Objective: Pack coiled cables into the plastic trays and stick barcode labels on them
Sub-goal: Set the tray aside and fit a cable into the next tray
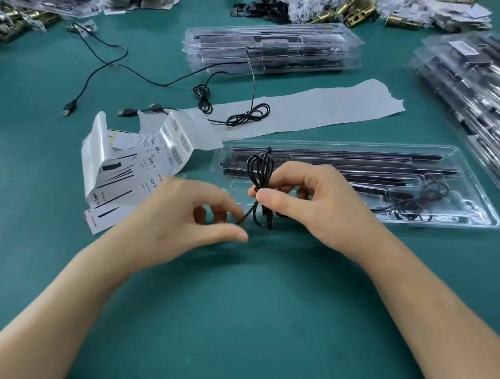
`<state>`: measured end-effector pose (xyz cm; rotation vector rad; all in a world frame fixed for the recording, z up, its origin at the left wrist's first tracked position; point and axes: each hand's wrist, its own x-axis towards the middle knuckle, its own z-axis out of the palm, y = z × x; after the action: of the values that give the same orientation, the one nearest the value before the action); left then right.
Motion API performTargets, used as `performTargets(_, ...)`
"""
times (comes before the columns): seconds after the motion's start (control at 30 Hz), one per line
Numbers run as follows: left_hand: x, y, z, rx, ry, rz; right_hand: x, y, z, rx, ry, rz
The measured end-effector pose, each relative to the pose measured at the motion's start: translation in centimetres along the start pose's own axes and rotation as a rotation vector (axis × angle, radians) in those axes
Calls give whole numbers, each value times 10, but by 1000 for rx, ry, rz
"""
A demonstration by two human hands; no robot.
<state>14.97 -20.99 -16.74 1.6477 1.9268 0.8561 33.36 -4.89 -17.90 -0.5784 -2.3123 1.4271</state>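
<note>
Item: coiled cable point(261, 172), judged light, limp and springy.
Location: held over the plastic tray point(475, 215), near edge.
Right hand point(309, 199): pinched the coil's waist.
Left hand point(189, 212): pinched its loose tail.
Best hold: the waist.

Forearms converge from near; right hand point(315, 202) pinches the coiled cable point(261, 168), left hand's point(183, 214) curled fingers pinch its tail.

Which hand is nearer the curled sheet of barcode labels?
Left. The left hand sits right beside the barcode label sheet; the right hand is farther right, pinching the coiled cable.
</note>
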Motion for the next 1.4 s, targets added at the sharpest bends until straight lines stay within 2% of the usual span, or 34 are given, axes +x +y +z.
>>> performTargets(0.07, -1, 1, -5, 118, -53, 73, 1, 1, 1, 4, 7, 15)
performTargets(0.17, -5, 2, -18, 121, -15, 137, 1, 0, 0, 40, 1, 47)
performTargets(0.37, -10, -6, -41, -169, 148, 153, 1, -3, -1, 17, -16, 69)
performTargets(0.47, -8, -5, -37, -221, 180, 158, 1, -4, 0, -9, -26, 69)
performTargets(0.53, -4, 0, -28, -146, 158, 164, 1, -3, 0, -16, -20, 65)
performTargets(0.63, 1, 10, -6, 98, 107, 216, 1, -2, 2, -44, -12, 31)
performTargets(0.7, 3, 16, 6, 166, 174, 198, 0, -2, 3, -58, -23, -10)
performTargets(0.8, 6, 19, 14, 196, 395, 117, -1, -4, 3, -86, -50, -41)
performTargets(0.87, 7, 19, 15, 166, 456, 44, -1, -5, 3, -120, -64, -47)
performTargets(0.97, 8, 14, 20, -32, 403, -61, -1, -7, 3, -160, -113, -34)
performTargets(1.07, 9, 11, 24, -84, 394, -103, -3, -8, 3, -140, -182, -26)
performTargets(1.13, 10, 11, 26, -44, 427, -97, -3, -7, 1, -60, -212, -10)
performTargets(1.23, 9, 9, 26, -46, 449, -91, -5, -7, 0, -177, -256, -85)
performTargets(1.4, 11, 6, 14, -194, 304, -32, -3, -1, -2, -114, -197, -61)
